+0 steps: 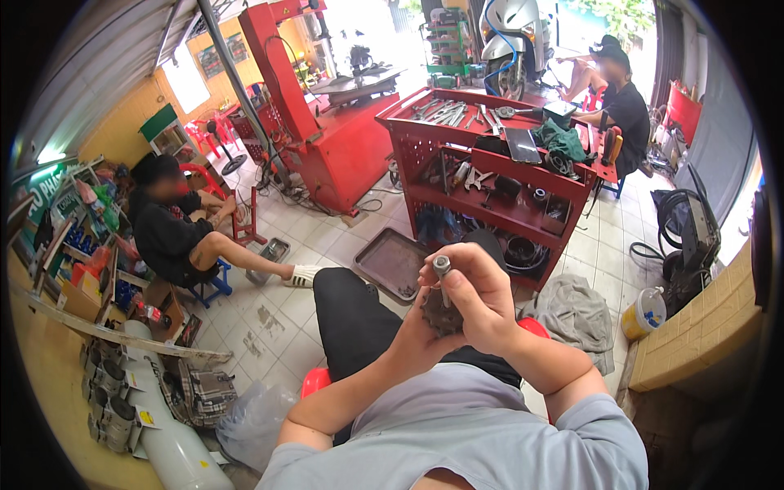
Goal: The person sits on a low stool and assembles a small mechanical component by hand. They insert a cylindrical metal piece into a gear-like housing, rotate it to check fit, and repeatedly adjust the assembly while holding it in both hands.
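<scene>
Both my hands meet above my lap. My left hand (415, 328) is closed around a dark, round metal part (438, 314) with a notched edge, mostly hidden by my fingers. With thumb and fingers, my right hand (480, 296) pinches a bolt-like metal piece (442, 267), grey with a round head. It stands upright over the dark part; whether it goes into it I cannot tell.
Ahead stands a red tool cart (490, 155) with wrenches on top. A dark metal tray (392, 263) lies on the floor before me. One seated person (175, 220) is at left, another (625, 114) at far right. A grey cloth (572, 314) and a white bucket (643, 314) are to my right.
</scene>
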